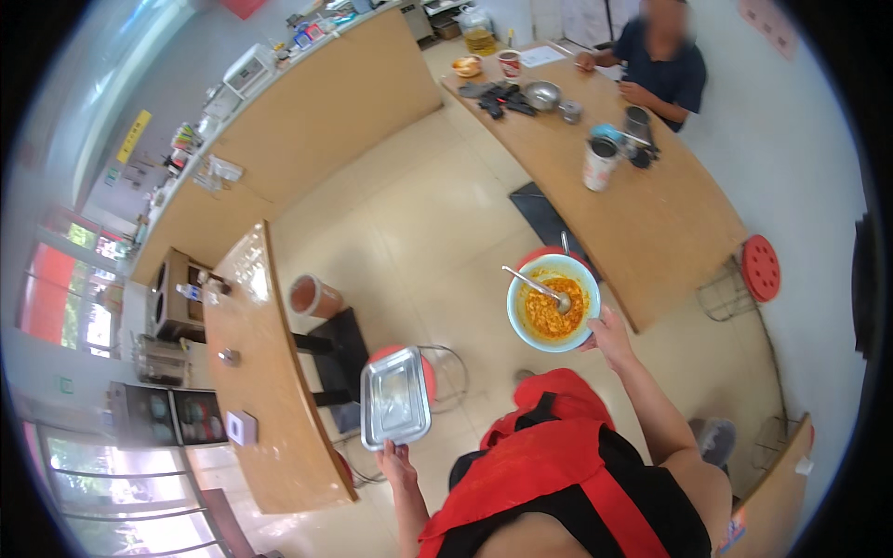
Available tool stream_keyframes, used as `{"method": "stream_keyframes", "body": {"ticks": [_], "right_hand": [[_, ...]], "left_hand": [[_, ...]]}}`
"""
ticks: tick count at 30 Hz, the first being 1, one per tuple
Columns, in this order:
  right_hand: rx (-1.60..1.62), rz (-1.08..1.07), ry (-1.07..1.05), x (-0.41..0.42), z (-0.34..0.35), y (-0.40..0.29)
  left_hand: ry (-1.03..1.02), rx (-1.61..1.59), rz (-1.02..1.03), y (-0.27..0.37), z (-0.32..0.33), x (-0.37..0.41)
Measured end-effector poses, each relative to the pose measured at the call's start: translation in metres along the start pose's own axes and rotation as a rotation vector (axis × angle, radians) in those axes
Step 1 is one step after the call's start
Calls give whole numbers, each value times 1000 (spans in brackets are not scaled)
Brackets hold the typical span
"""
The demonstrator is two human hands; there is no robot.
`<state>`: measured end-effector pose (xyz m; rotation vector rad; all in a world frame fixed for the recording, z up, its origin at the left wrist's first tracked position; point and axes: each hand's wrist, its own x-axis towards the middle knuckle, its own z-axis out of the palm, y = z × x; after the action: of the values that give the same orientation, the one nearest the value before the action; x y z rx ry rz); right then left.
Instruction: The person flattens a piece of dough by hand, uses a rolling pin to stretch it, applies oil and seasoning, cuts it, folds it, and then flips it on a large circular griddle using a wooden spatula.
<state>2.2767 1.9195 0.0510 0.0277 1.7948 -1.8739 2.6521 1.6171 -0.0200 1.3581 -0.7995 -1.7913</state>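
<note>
My right hand (pixel 608 336) grips the rim of a pale blue bowl (pixel 518 315) from its lower right side. Inside the bowl is an orange-yellow food mixture (pixel 548 317), with a metal spoon (pixel 534 282) resting in it, its handle over the upper left rim. My left hand (pixel 396 464) holds a shallow rectangular metal tray (pixel 396 397) by its near edge. The tray looks bare inside, with light glinting off its bottom. Both items are in the air above the tiled floor, well apart from each other.
A wooden table (pixel 670 237) at right bears a paper cup (pixel 600 164), a metal bowl (pixel 542 95) and black gloves (pixel 499 97). A person (pixel 659 63) sits behind it. Left is another wooden table (pixel 265 418). A red stool (pixel 429 376) and a brown bin (pixel 315 296) stand on the floor.
</note>
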Motion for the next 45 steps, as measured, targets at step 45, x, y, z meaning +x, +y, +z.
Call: {"method": "stream_keyframes", "body": {"ticks": [45], "right_hand": [[156,-73,650,1037,437,-373]], "left_hand": [[-559,-42,590,587,1532,1053]]}}
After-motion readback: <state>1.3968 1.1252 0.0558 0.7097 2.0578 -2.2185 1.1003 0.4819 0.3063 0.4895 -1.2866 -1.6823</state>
